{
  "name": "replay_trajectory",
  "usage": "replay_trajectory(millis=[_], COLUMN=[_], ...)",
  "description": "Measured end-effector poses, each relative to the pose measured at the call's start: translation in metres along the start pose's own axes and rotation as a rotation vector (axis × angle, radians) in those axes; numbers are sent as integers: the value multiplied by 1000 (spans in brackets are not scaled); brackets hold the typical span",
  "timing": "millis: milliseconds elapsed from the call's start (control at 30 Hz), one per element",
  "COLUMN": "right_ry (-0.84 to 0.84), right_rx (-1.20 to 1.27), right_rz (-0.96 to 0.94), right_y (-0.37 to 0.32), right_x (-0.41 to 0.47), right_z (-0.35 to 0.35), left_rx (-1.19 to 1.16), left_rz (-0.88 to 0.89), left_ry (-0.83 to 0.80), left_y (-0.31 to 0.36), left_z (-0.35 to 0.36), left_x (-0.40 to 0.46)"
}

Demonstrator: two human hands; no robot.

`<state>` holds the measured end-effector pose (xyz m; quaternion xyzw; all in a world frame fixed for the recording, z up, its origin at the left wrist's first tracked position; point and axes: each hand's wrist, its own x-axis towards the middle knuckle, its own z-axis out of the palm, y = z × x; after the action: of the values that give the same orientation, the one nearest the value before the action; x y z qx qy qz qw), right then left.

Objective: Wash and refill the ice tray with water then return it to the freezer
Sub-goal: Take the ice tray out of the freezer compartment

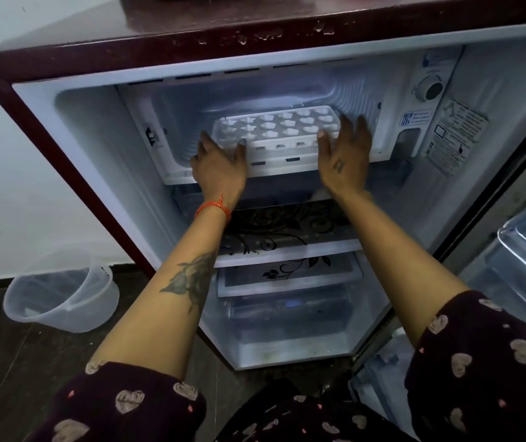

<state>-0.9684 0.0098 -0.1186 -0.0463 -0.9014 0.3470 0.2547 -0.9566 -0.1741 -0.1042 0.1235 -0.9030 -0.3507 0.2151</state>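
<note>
The ice tray point(276, 129) is located on the floor of the freezer compartment point(147, 122), at the top of the open refrigerator point(64, 129). It is set lengthwise across the compartment, near its front lip.

The left hand point(220, 164) is placed at the left end of the ice tray, with the fingers spread and uncurled around that corner. The right hand point(344, 154) is placed at the right end of the ice tray, fingers extended and splayed. Neither hand is clenched. Whether the fingertips are pressed against the tray edges or merely held just beside them cannot be determined.

Risks are assessed as follows. If the cells hold water, spillage would be caused by any tilt of the ice tray or by a sudden push or pull at one end only. A flexible plastic tray would be twisted by uneven force from the two hands, so that cells overflow into one another. Water lost onto the compartment floor would be expected to freeze and bond the ice tray to it.

The ice tray is white or translucent plastic, rectangular, with three rows of small shaped cells. The cell contents appear pale; whether liquid, ice or nothing is held cannot be determined. Slots are visible along the front wall of the ice tray.

A clear plastic jug point(61, 291) stands on the floor, well apart from the ice tray, below and to its left.
</note>
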Motion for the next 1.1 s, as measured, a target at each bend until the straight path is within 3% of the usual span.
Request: replay_trajectory(millis=[200, 600, 1100], right_ry=[-63, 23, 100], right_rx=[-86, 160, 248], right_rz=[55, 257, 198], right_y=[-4, -19, -41], right_x=[23, 24, -36], right_z=[3, -8, -61], left_rx=[0, -289, -558], left_rz=[-132, -276, -416], left_ry=[5, 112, 91], left_y=[6, -1, 10], left_z=[3, -2, -51], left_x=[15, 21, -46])
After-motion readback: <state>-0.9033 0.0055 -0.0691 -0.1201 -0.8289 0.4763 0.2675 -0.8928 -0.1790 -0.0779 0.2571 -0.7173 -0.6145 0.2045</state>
